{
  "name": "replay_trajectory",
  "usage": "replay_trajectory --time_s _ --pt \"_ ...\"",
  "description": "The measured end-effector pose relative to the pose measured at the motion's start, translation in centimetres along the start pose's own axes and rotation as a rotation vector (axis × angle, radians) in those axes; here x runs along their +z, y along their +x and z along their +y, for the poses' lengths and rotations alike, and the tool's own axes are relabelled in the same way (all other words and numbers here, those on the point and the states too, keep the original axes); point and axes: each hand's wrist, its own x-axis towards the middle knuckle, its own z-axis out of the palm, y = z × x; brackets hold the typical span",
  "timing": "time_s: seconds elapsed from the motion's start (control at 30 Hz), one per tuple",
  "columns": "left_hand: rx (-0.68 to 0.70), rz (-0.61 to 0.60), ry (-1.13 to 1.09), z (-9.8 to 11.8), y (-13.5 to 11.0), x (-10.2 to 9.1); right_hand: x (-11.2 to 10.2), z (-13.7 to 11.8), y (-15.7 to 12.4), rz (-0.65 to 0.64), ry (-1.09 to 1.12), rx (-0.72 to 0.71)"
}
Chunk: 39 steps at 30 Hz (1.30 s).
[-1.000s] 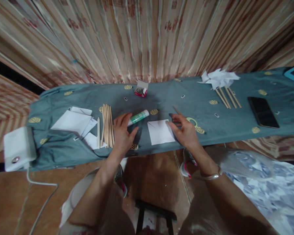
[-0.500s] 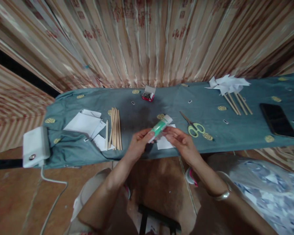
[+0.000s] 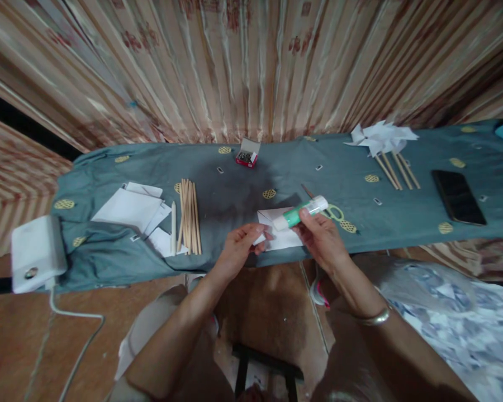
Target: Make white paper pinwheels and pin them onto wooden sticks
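Note:
My right hand (image 3: pixel 322 231) is closed around a green-and-white glue stick (image 3: pixel 293 218), tilted with one end toward my left hand. Between the fingers of my left hand (image 3: pixel 242 241) is a small white cap (image 3: pixel 260 239), apart from the stick. Below the stick, a white sheet of paper (image 3: pixel 283 240) lies at the cloth's near edge, partly hidden by my right hand. Scissors (image 3: pixel 335 212) with light green handles lie just behind my right hand, their middle covered by the stick.
Wooden sticks (image 3: pixel 188 218) and white papers (image 3: pixel 128 211) lie left on the cloth-covered table (image 3: pixel 218 234). A small red box (image 3: pixel 246 161) stands open at the back. Paper pinwheels (image 3: pixel 383 138) and a phone (image 3: pixel 458 196) lie right. A white corded device (image 3: pixel 37 251) sits at the left end.
The glue stick has passed from between both hands into my right hand, which moved right. The cap is now off in my left hand. The view has shifted slightly.

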Motion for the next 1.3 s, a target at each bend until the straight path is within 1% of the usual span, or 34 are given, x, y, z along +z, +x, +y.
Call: replay_trajectory --time_s 0.03,0.07,0.1,0.13,0.17,0.2,0.23,0.3,0.37,0.4,0.47,0.5,0.53,0.57,0.63,0.67,0.73,0.83,0.9,0.97,1.13,1.3 --pt "0.058 0.052 0.105 0.2 0.2 -0.6 -0.3 -0.3 0.2 0.041 0.038 -0.006" --pt "0.128 0.111 0.261 0.4 0.6 -1.4 -0.6 -0.5 0.4 0.070 0.072 -0.005" --pt "0.243 0.197 0.435 0.6 0.9 -2.1 -0.9 -0.7 0.6 0.087 0.101 0.005" --pt "0.377 0.253 0.625 0.8 1.4 -2.9 -1.2 -0.8 0.8 0.092 0.124 0.023" --pt "0.481 0.268 0.808 1.0 1.8 -3.6 -1.5 -0.9 0.9 0.089 0.144 0.043" --pt "0.550 0.277 0.963 1.1 2.2 -4.1 -1.7 -0.9 0.9 0.081 0.159 0.064" --pt "0.586 0.267 1.097 1.1 2.6 -4.4 -1.8 -0.9 0.9 0.069 0.169 0.084" --pt "0.602 0.230 1.296 1.0 3.1 -4.5 -2.0 -0.9 0.9 0.039 0.167 0.102" --pt "0.623 0.219 1.420 0.9 3.2 -4.0 -2.2 -1.0 0.8 0.011 0.139 0.087" --pt "0.652 0.232 1.460 0.8 3.1 -3.7 -2.3 -1.1 0.8 0.003 0.117 0.072" --pt "0.748 0.265 1.503 0.6 2.6 -2.8 -2.4 -1.3 0.8 0.005 0.056 0.027" --pt "0.800 0.259 1.507 0.5 2.2 -2.3 -2.5 -1.4 0.8 0.012 0.014 -0.006" --pt "0.848 0.223 1.500 0.2 1.8 -1.8 -2.5 -1.3 0.8 0.018 -0.035 -0.046" --pt "0.879 0.153 1.487 -0.1 1.4 -1.3 -2.5 -1.3 0.8 0.021 -0.089 -0.093" --pt "0.871 -0.038 1.458 -1.0 0.5 -0.3 -2.5 -1.0 0.8 0.016 -0.201 -0.190" --pt "0.841 -0.102 1.454 -1.4 0.2 0.2 -2.5 -0.8 0.8 0.006 -0.256 -0.229" --pt "0.767 -0.158 1.469 -2.2 -0.3 0.9 -2.5 -0.3 0.8 -0.022 -0.376 -0.282" --pt "0.693 -0.164 1.507 -2.8 -0.4 1.3 -2.6 0.3 0.7 -0.037 -0.613 -0.318" --pt "0.677 -0.164 1.520 -2.8 -0.3 1.3 -2.7 0.6 0.7 -0.028 -0.775 -0.346" --pt "0.671 -0.168 1.526 -2.7 -0.2 1.3 -2.6 0.7 0.6 -0.020 -0.889 -0.385" --pt "0.648 -0.180 1.536 -2.6 -0.3 1.3 -2.4 0.8 0.6 -0.032 -1.016 -0.458" --pt "0.637 -0.193 1.521 -2.6 -0.3 1.4 -2.2 0.7 0.5 -0.034 -1.079 -0.510"
